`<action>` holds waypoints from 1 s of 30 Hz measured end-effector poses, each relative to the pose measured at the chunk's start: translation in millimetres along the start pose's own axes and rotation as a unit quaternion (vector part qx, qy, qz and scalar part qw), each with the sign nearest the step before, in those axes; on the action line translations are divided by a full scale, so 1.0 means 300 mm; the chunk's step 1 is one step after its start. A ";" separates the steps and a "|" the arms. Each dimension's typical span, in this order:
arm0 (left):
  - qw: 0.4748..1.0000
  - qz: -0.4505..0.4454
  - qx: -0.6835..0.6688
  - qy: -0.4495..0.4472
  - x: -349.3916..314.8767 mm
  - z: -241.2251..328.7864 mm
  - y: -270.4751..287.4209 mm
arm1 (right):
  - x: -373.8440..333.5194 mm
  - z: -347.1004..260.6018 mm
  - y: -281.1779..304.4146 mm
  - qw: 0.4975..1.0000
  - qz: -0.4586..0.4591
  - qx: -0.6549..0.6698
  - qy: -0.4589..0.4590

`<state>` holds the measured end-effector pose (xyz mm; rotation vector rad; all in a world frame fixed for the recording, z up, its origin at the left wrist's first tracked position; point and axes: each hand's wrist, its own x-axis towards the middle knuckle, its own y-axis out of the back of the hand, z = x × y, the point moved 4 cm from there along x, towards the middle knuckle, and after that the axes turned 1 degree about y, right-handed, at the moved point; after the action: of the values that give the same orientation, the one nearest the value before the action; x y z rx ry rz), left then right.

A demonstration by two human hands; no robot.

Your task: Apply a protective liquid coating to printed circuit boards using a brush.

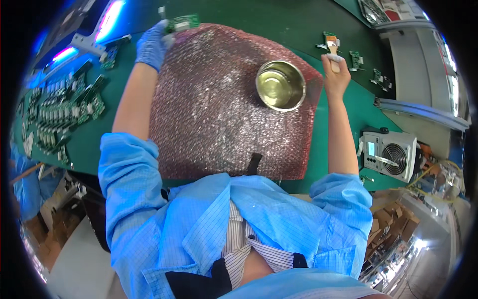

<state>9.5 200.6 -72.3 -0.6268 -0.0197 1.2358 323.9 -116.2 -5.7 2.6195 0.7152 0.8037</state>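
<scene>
My left hand (152,46), in a thin blue glove, is stretched to the far left edge of the pink bubble-wrap sheet (209,99). Its fingers are closed on the end of a green circuit board (183,23), which sticks out to the right. On the right, my right hand (337,77) grips a flat paintbrush (332,44) by its pale wooden handle, bristles pointing away from me. White covers show on some of its fingertips. Between the hands, a round metal bowl (280,85) with clear yellowish liquid stands on the right part of the sheet.
Several circuit boards (72,104) stand in rows on the left of the green table (328,149). More boards (356,60) lie beyond my right hand. A white box-shaped device with a fan (391,155) stands at right. Glowing lamps (109,20) are at far left.
</scene>
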 end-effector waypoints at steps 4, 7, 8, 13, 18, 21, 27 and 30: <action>0.901 0.010 0.382 -0.203 0.119 0.091 0.075 | 0.108 0.095 0.000 0.982 -0.002 -0.185 0.046; 0.974 0.184 -0.003 -0.133 0.170 0.062 0.107 | 0.158 0.115 -0.037 0.949 -0.064 -0.296 0.085; 0.974 0.183 -0.001 -0.132 0.168 0.058 0.102 | 0.171 0.118 -0.049 0.949 -0.064 -0.297 0.082; 0.988 0.076 0.072 -0.111 0.069 0.009 0.001 | 0.214 0.184 -0.119 0.909 -0.155 -0.344 0.176; 0.966 0.002 0.220 -0.137 -0.055 -0.002 -0.126 | 0.235 0.173 -0.154 0.907 -0.188 -0.340 0.162; 0.936 -0.049 0.294 -0.187 -0.134 -0.021 -0.220 | 0.221 -0.016 -0.214 0.942 -0.148 -0.233 0.193; 0.821 -0.132 0.461 -0.311 -0.383 -0.069 -0.428 | 0.103 -0.341 -0.332 0.982 -0.132 -0.033 0.131; 0.743 -0.094 0.549 -0.370 -0.457 -0.066 -0.435 | -0.001 -0.477 -0.360 0.980 -0.138 0.125 0.064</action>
<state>82.0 47.1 13.7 0.9066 -0.0132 0.9997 199.4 -6.5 62.5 2.6125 1.2595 0.8503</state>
